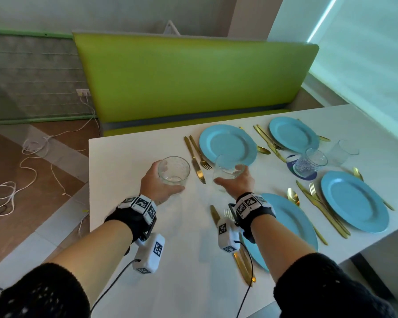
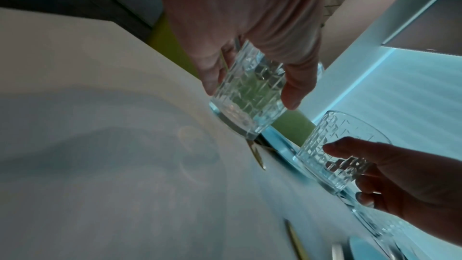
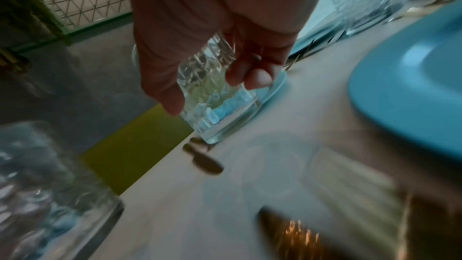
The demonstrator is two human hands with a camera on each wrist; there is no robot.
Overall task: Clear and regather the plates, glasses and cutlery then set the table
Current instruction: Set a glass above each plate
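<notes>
Glasses in transit over the table (image 1: 129, 226): the left hand (image 1: 155, 183) curls its grip round one cut-glass tumbler (image 1: 174, 169) at the table's near-left, while the right hand (image 1: 238, 183) wraps thumb and fingers round a second tumbler (image 1: 228, 168) just before the far-left blue plate (image 1: 228, 144). Both look raised or barely grounded — which, the views leave unclear. Judged best: keep each upright, lower it base-first clear of the gold knife (image 1: 194, 160) between them, and release only once it stands flat.

You have four plates (image 1: 228, 143) on the table (image 1: 129, 157), cutlery (image 1: 197, 157) beside each. Two glasses (image 1: 310, 162) stand between the right-hand plates. A bench (image 1: 193, 76) sits behind.
</notes>
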